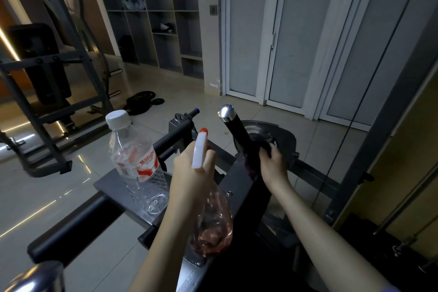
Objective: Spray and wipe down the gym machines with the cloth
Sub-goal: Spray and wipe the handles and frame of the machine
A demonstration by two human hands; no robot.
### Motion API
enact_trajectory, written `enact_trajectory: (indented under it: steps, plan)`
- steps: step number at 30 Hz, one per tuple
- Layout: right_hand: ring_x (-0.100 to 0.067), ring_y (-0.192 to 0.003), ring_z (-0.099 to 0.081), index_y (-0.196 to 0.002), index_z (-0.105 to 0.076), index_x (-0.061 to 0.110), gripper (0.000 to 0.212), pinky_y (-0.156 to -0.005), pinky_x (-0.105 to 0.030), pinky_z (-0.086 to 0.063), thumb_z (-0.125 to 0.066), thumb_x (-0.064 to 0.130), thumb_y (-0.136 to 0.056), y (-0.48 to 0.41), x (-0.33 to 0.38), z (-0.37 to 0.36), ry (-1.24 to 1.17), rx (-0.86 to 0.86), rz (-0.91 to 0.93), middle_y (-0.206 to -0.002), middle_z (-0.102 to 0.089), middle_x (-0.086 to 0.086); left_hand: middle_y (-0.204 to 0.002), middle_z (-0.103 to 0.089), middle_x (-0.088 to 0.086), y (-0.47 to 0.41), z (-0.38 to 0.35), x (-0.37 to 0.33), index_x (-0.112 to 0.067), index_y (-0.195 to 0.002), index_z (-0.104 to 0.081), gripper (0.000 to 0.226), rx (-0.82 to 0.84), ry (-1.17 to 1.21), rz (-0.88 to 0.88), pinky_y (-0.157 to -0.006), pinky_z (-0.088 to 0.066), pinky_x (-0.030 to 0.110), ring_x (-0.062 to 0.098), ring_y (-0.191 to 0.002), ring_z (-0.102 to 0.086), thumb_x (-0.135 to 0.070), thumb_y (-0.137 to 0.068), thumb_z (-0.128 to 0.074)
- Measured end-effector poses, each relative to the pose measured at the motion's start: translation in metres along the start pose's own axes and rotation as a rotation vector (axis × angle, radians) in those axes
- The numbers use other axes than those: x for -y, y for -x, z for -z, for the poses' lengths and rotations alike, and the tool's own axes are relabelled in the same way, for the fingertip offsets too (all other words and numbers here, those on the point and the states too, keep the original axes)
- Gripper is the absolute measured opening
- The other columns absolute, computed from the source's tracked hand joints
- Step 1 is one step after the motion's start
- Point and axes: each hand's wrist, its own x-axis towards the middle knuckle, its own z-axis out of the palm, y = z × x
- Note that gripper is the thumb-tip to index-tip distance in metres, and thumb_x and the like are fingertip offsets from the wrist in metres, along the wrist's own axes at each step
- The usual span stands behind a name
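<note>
Down close, the left hand (189, 170) is wrapped around the neck of the spray bottle (213, 225). Its grip is curled tight round the bottle under the white trigger head (199, 152), with the orange nozzle pointing up and away. Pinkish liquid sits in the clear body, which hangs below the wrist over the dark frame of the gym machine (241, 182).

Over to the right hand (272, 163) — it's on the machine's black handle post (237, 130), low down near the base. The grip is closed over a dark cloth (265, 148), fingers bent round and pressing the fabric against the post. Part of the cloth is hidden behind the post and blends with it in this dim light. The post tilts up and to the left, ending in a shiny chrome cap (226, 111).

Left of the hands, a clear water bottle (137, 161) with a white cap and a red label stands on a flat grey plate (106, 185) of the machine, just beside the left hand. A black padded roller (71, 225) runs off toward the lower left.

Further back — weight plates (142, 102) lie on the glossy tiled floor. Another grey-framed machine (47, 78) stands at the left. Beyond it are open shelving (161, 14) and pale closed doors (284, 31).
</note>
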Motion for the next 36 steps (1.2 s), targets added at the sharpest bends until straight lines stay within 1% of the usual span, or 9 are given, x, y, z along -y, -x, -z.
enact_trajectory:
  steps: [6, 9, 14, 17, 19, 26, 28, 31, 36]
  plan:
    - [-0.004, -0.125, -0.038, -0.139, -0.042, 0.023, 0.039, -0.091, -0.008, -0.032, -0.038, 0.021, -0.101, -0.009, 0.071, -0.021, -0.250, -0.069, 0.270, -0.141, -0.043, 0.007, -0.080, -0.046, 0.028, 0.001, 0.002, 0.001, -0.004, -0.081, -0.039, 0.021, -0.020, 0.009, -0.004, -0.057, -0.035, 0.041, 0.034, -0.063, -0.041, -0.025, -0.076, -0.040]
    - [-0.013, -0.114, -0.050, -0.126, -0.055, 0.019, 0.044, -0.087, -0.021, -0.036, -0.036, 0.042, -0.094, -0.007, 0.076, -0.035, -0.047, -0.005, 0.312, -0.126, -0.056, -0.002, -0.078, -0.044, 0.027, 0.000, 0.002, 0.001, -0.005, -0.080, -0.037, 0.019, -0.028, -0.001, -0.014, -0.056, -0.034, 0.042, 0.035, -0.064, -0.040, -0.023, -0.075, -0.039]
    - [-0.017, -0.075, -0.047, -0.091, -0.054, 0.014, 0.026, -0.055, -0.024, -0.036, -0.039, 0.034, -0.100, -0.021, 0.109, -0.017, 0.004, -0.146, 0.160, -0.076, -0.052, 0.001, -0.075, -0.043, 0.024, 0.001, 0.002, 0.003, -0.006, -0.078, -0.036, 0.019, -0.016, -0.013, -0.021, -0.056, -0.033, 0.038, 0.033, -0.061, -0.038, -0.024, -0.076, -0.038]
    - [-0.016, -0.096, -0.054, -0.117, -0.059, 0.014, 0.030, -0.070, -0.008, -0.043, -0.041, 0.032, -0.100, -0.016, 0.139, -0.017, 0.022, -0.049, 0.329, -0.106, -0.060, 0.000, -0.074, -0.041, 0.023, -0.001, 0.003, 0.004, -0.009, -0.076, -0.035, 0.015, -0.019, -0.026, -0.030, -0.055, -0.031, 0.041, 0.031, -0.062, -0.034, -0.024, -0.076, -0.038]
    - [-0.021, -0.106, -0.054, -0.122, -0.059, 0.013, 0.032, -0.079, -0.021, -0.042, -0.047, 0.030, -0.097, -0.012, 0.139, -0.021, 0.336, 0.143, 0.499, -0.120, -0.058, -0.006, -0.072, -0.043, 0.022, -0.002, 0.002, 0.004, -0.013, -0.073, -0.035, 0.011, -0.033, -0.038, -0.042, -0.053, -0.032, 0.046, 0.035, -0.062, -0.036, -0.023, -0.076, -0.038]
    - [-0.022, -0.073, -0.054, -0.089, -0.060, 0.010, 0.023, -0.058, -0.026, -0.039, -0.044, 0.024, -0.094, -0.031, 0.166, -0.022, 0.655, 0.347, 0.388, -0.080, -0.058, -0.007, -0.071, -0.043, 0.020, 0.002, 0.003, 0.003, -0.013, -0.073, -0.036, 0.012, -0.044, -0.053, -0.039, -0.052, -0.033, 0.046, 0.030, -0.059, -0.035, -0.025, -0.076, -0.037]
    - [-0.022, -0.071, -0.053, -0.085, -0.060, 0.008, 0.023, -0.057, -0.026, -0.038, -0.044, 0.023, -0.093, -0.031, 0.169, -0.026, 0.651, 0.346, 0.339, -0.078, -0.057, -0.007, -0.065, -0.040, 0.014, 0.001, 0.003, 0.004, -0.014, -0.073, -0.034, 0.009, -0.038, -0.103, -0.070, -0.053, -0.034, 0.049, 0.030, -0.058, -0.034, -0.022, -0.076, -0.038]
    - [-0.026, -0.084, -0.056, -0.100, -0.062, 0.010, 0.026, -0.068, -0.030, -0.044, -0.048, 0.031, -0.093, -0.023, 0.149, -0.027, 0.646, 0.202, 0.490, -0.093, -0.061, -0.010, -0.061, -0.034, 0.004, 0.001, 0.002, 0.002, -0.009, -0.070, -0.033, 0.016, -0.050, -0.043, -0.039, -0.052, -0.027, 0.042, 0.018, -0.054, -0.029, -0.022, -0.075, -0.040]
    - [-0.030, -0.094, -0.054, -0.111, -0.059, 0.010, 0.028, -0.070, -0.027, -0.036, -0.060, 0.027, -0.089, -0.015, 0.116, -0.022, 0.713, 0.108, 0.807, -0.110, -0.052, -0.013, -0.069, -0.041, 0.019, 0.000, 0.003, -0.001, -0.013, -0.071, -0.035, 0.011, -0.041, -0.061, -0.028, -0.053, -0.035, 0.053, 0.031, -0.061, -0.034, -0.023, -0.075, -0.038]
